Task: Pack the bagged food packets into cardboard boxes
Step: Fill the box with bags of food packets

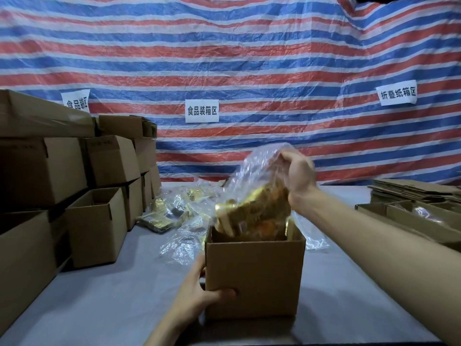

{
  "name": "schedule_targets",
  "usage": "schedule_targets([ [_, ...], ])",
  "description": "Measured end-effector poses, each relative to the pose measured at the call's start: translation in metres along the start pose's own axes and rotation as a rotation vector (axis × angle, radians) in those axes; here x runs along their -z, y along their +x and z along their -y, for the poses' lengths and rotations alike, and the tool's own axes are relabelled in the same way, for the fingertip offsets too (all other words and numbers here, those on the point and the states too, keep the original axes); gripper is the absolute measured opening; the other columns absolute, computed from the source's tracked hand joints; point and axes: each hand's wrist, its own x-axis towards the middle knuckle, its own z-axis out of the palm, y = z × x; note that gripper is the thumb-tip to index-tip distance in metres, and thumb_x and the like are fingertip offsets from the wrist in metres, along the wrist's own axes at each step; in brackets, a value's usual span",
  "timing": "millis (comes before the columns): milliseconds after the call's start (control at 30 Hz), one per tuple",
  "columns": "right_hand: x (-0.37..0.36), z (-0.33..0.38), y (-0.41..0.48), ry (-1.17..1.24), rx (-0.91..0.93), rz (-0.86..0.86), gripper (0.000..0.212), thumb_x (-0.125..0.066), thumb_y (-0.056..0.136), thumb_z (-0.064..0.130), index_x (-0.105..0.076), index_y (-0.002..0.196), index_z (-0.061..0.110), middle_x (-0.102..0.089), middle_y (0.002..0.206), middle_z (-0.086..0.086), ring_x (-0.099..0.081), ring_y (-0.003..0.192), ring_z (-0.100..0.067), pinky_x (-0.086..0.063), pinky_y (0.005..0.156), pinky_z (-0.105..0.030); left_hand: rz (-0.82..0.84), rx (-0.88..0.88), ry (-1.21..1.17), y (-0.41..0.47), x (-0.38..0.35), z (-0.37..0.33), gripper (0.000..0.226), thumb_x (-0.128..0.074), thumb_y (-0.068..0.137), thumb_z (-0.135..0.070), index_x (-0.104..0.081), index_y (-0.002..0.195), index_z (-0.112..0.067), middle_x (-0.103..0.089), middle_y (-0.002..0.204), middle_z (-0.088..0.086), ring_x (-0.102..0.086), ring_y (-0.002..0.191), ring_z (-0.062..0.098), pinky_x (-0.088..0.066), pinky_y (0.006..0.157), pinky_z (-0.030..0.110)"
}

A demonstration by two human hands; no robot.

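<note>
right hand point(296, 171) grips bag of packets point(252, 208) by its top, lower end past open box point(254, 275) rim. left hand point(199, 293) holds box's near-left edge; stacked boxes point(109, 161) well left of it, worktop point(112, 303) between.

Open brown cardboard box point(254, 278) upright at lower centre; clear bag of gold food packets point(254, 211) tilted, half inside its top.
</note>
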Motion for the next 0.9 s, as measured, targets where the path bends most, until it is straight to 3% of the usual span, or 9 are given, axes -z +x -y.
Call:
schedule_targets([
  [67,0.007,-0.019,-0.003,-0.156,0.004,0.092,0.031,-0.048,0.097,0.007,-0.068,0.074,0.010,-0.067,0.081,-0.011,-0.063,0.086,-0.027,-0.051,0.093,-0.048,-0.002,-0.002,0.004,0.000,0.000,0.001,0.090,-0.092,0.040,-0.043,-0.060,0.123,-0.037,-0.074,0.112,-0.014,-0.068,0.103,0.005,-0.053,0.074,0.014],
  [133,0.012,-0.033,-0.006,-0.418,-0.014,0.293,0.029,-0.050,0.097,0.002,-0.073,0.079,0.003,-0.071,0.084,-0.011,-0.066,0.086,-0.026,-0.055,0.082,-0.038,0.003,-0.007,0.006,0.001,0.000,0.002,0.091,-0.092,0.040,-0.044,-0.059,0.125,-0.039,-0.073,0.113,-0.015,-0.067,0.104,0.004,-0.053,0.075,0.014],
  [233,0.017,-0.042,-0.012,-0.852,-0.054,0.593,0.024,-0.057,0.100,0.013,-0.076,0.088,0.019,-0.073,0.091,0.004,-0.068,0.089,-0.011,-0.054,0.072,-0.019,0.016,0.008,-0.002,0.002,0.000,0.002,0.094,-0.091,0.043,-0.042,-0.056,0.130,-0.039,-0.072,0.114,-0.015,-0.068,0.103,0.004,-0.054,0.076,0.016],
  [300,0.018,-0.039,-0.012,-0.977,-0.006,0.620,0.021,-0.057,0.101,0.020,-0.077,0.094,0.025,-0.072,0.095,0.008,-0.065,0.092,-0.009,-0.050,0.073,-0.018,0.014,0.011,-0.004,0.002,0.000,0.002,0.095,-0.090,0.044,-0.042,-0.056,0.132,-0.038,-0.073,0.113,-0.014,-0.069,0.102,0.006,-0.055,0.077,0.018],
  [433,0.017,-0.020,-0.013,-1.018,0.120,0.634,0.018,-0.062,0.098,0.021,-0.079,0.101,0.023,-0.073,0.095,0.013,-0.065,0.091,-0.007,-0.046,0.072,-0.015,-0.004,0.006,0.014,0.003,0.000,0.005,0.093,-0.089,0.043,-0.043,-0.058,0.130,-0.038,-0.073,0.113,-0.012,-0.068,0.104,0.008,-0.054,0.083,0.022],
  [600,0.023,0.002,-0.018,-1.067,0.014,0.851,0.019,-0.057,0.102,0.022,-0.075,0.104,0.024,-0.074,0.092,0.012,-0.070,0.087,-0.002,-0.055,0.069,-0.013,-0.008,0.002,0.022,0.003,-0.001,0.005,0.090,-0.089,0.043,-0.041,-0.060,0.128,-0.040,-0.074,0.113,-0.008,-0.069,0.102,0.009,-0.052,0.076,0.015],
  [767,0.027,0.012,-0.016,-0.901,-0.304,0.949,0.023,-0.046,0.107,0.017,-0.069,0.103,0.015,-0.078,0.096,-0.001,-0.076,0.085,-0.017,-0.059,0.063,-0.023,-0.001,-0.007,0.041,0.002,-0.001,0.003,0.089,-0.087,0.045,-0.045,-0.058,0.129,-0.039,-0.073,0.113,-0.011,-0.068,0.103,0.007,-0.052,0.077,0.015],
  [900,0.026,0.008,-0.014,-0.833,-0.470,0.917,0.032,-0.037,0.104,0.001,-0.068,0.098,0.007,-0.076,0.085,-0.004,-0.071,0.069,-0.011,-0.054,0.053,-0.020,0.010,-0.002,0.045,0.001,-0.001,0.002,0.091,-0.089,0.045,-0.045,-0.058,0.130,-0.037,-0.073,0.114,-0.012,-0.067,0.104,0.006,-0.051,0.078,0.014],
])
